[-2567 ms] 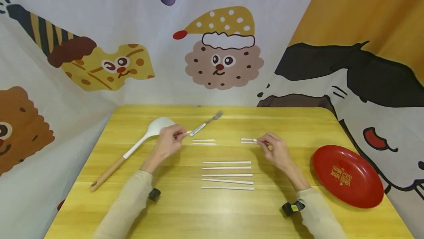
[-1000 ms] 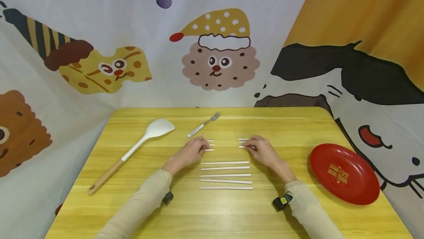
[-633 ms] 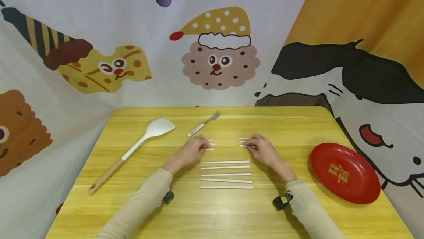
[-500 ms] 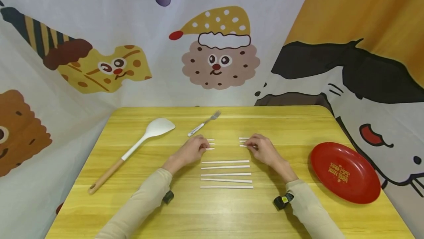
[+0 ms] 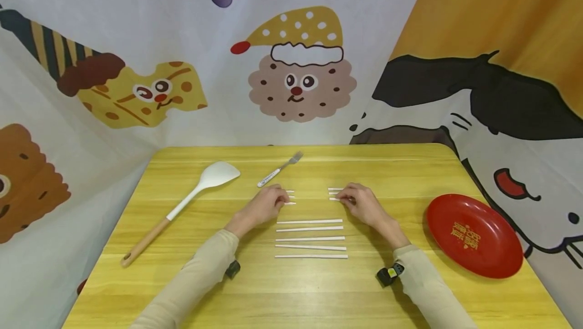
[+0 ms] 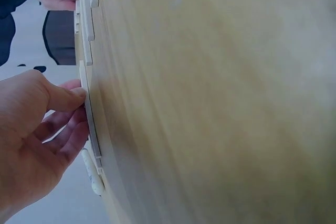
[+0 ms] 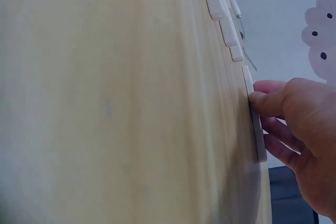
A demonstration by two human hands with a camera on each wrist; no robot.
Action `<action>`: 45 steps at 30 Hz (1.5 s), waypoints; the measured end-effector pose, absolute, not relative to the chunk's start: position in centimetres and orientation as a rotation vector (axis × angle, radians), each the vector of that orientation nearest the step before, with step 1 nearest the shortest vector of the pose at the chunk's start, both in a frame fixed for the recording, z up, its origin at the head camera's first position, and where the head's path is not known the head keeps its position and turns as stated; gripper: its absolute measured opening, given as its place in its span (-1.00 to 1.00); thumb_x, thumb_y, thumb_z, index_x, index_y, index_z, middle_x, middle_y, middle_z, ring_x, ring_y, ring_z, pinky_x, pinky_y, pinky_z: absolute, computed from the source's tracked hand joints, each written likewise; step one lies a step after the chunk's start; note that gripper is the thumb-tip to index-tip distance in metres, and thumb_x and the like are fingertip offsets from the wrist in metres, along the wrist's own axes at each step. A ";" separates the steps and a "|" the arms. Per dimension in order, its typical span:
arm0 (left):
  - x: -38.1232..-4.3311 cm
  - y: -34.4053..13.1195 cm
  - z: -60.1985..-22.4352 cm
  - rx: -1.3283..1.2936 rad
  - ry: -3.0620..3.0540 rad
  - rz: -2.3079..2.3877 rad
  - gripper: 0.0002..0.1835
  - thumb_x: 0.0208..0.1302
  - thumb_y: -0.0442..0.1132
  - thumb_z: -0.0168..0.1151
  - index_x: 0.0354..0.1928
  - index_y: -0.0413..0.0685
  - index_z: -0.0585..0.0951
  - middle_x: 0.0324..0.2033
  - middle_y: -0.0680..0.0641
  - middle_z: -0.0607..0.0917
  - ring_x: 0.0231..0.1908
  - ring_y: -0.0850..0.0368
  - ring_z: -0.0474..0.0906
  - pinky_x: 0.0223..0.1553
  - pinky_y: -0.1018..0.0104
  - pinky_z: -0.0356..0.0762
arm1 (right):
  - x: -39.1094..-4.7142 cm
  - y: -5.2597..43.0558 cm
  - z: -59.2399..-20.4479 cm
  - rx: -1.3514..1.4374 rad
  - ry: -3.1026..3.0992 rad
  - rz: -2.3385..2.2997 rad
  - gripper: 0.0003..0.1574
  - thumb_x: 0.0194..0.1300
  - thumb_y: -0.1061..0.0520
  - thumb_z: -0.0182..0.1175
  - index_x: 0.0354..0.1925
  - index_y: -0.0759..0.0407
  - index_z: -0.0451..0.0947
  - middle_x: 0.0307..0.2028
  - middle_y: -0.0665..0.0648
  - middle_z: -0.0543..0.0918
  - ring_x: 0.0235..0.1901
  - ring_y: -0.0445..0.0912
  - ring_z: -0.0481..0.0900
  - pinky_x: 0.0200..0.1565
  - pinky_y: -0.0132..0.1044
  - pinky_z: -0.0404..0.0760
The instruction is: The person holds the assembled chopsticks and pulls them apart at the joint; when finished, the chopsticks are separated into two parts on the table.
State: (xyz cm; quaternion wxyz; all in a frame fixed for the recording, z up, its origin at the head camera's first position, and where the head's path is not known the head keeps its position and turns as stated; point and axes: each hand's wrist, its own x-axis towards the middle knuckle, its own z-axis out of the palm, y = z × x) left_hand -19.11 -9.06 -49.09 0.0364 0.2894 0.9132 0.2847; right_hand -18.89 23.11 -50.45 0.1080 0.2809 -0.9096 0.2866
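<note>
My left hand (image 5: 264, 205) pinches a short white chopstick piece (image 6: 90, 116) at the table surface, its tapered tip pointing right. Thumb and fingertips sit along the piece in the left wrist view. Opposite, my right hand (image 5: 364, 203) pinches another short chopstick piece (image 7: 255, 124), its end (image 5: 334, 199) pointing left. Beyond each held piece lie two more short pieces, partly hidden by the hands: a left pair (image 5: 290, 191) and a right pair (image 5: 335, 189). A gap separates the two groups. Nearer me, several long white chopsticks (image 5: 309, 239) lie in a rough column, one slanted.
A white spatula (image 5: 219, 174) with a wooden handle (image 5: 148, 240) lies at the left. A fork (image 5: 273, 176) with a white handle lies behind my left hand. On the right is a red oval plate (image 5: 498, 248) with gold characters. A printed curtain (image 5: 182, 10) hangs behind the table (image 5: 319, 293).
Since the earliest frame, both hands have come inward and nearer me, and a third short piece now lies in each group under the fingers. Over the last second the hands have hardly moved.
</note>
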 end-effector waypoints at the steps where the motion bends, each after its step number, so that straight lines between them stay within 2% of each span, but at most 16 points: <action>1: -19.1 -9.0 -49.1 0.885 2.803 0.875 -0.83 0.33 -0.47 0.24 -0.15 -0.14 0.73 -0.31 -0.07 0.65 -0.28 0.22 0.51 -0.20 0.41 0.60 | -18.9 23.1 -50.4 0.829 -2.678 0.838 -0.80 0.20 0.38 0.40 -0.22 0.16 0.77 -0.29 0.08 0.71 -0.28 -0.10 0.66 -0.25 -0.28 0.71; 22: -19.2 -8.7 -49.2 0.865 2.834 0.844 -0.82 0.32 -0.48 0.26 -0.14 -0.11 0.73 -0.29 0.04 0.62 -0.28 0.24 0.51 -0.19 0.41 0.61 | -19.3 23.3 -50.2 0.824 -2.669 0.901 -0.81 0.20 0.39 0.40 -0.23 0.18 0.77 -0.28 0.08 0.71 -0.27 -0.08 0.70 -0.19 -0.28 0.74; 30: -19.1 -8.6 -49.2 0.885 2.852 0.847 -0.84 0.32 -0.46 0.28 -0.13 -0.12 0.73 -0.27 -0.02 0.64 -0.25 0.22 0.54 -0.16 0.38 0.63 | -18.9 23.1 -49.1 0.788 -2.712 0.927 -0.82 0.23 0.36 0.39 -0.19 0.19 0.76 -0.24 0.08 0.70 -0.24 -0.10 0.71 -0.14 -0.33 0.74; 38: -18.5 -8.6 -48.6 0.892 2.877 0.827 -0.84 0.33 -0.44 0.28 -0.10 -0.12 0.72 -0.26 0.04 0.63 -0.23 0.22 0.55 -0.13 0.39 0.63 | -17.3 21.5 -47.9 0.949 -2.713 0.966 -0.81 0.21 0.38 0.38 -0.18 0.24 0.74 -0.26 0.08 0.73 -0.29 -0.14 0.64 -0.22 -0.29 0.71; 45: -17.3 -7.8 -47.4 1.030 2.795 0.856 -0.83 0.32 -0.39 0.28 -0.07 -0.20 0.71 -0.23 -0.05 0.67 -0.20 0.14 0.60 -0.12 0.35 0.66 | -15.9 19.6 -47.7 1.073 -2.772 0.962 -0.82 0.24 0.31 0.39 -0.16 0.18 0.74 -0.23 0.05 0.75 -0.27 -0.18 0.64 -0.19 -0.33 0.69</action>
